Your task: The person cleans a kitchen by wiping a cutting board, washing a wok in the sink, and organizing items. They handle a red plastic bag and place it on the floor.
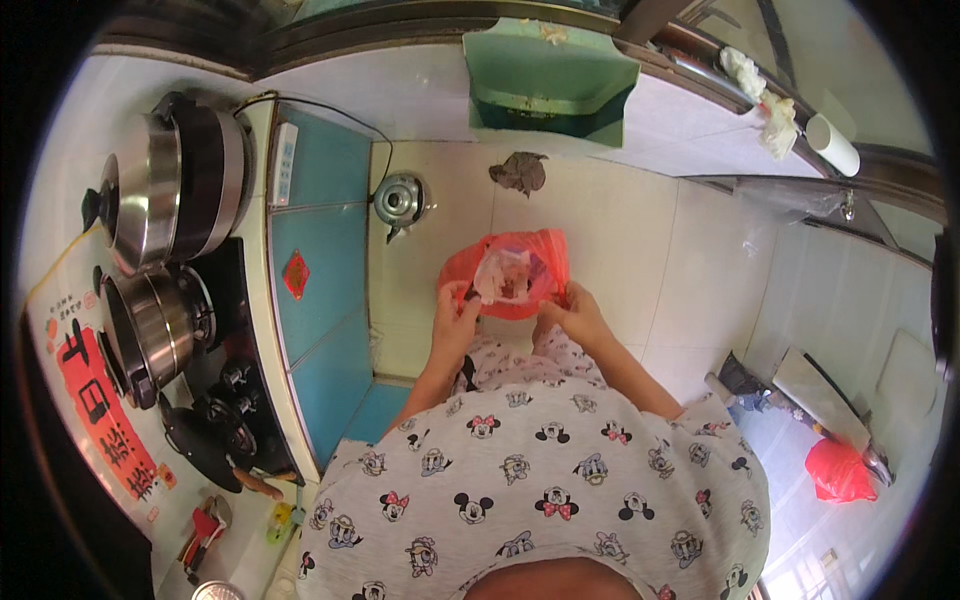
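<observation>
A red plastic bag [551, 244] hangs in front of me with its mouth spread, and crumpled white and purple waste [504, 276] shows inside. My left hand [455, 322] pinches the rim on the left side. On the right side, my right hand [577, 313] grips the rim between thumb and fingers. The bottom of the bag cannot be seen. Beyond the bag, a crumpled dark brown piece of cloth or paper [520, 174] lies on the tiled floor.
A green plastic bin [555, 82] is against the far wall. A metal kettle [400, 201] with a cord stands on the floor by teal cabinets [322, 285]. Pots [150, 322] and a black wok [199, 442] sit on the stove at left. Another red bag [840, 471] is at right.
</observation>
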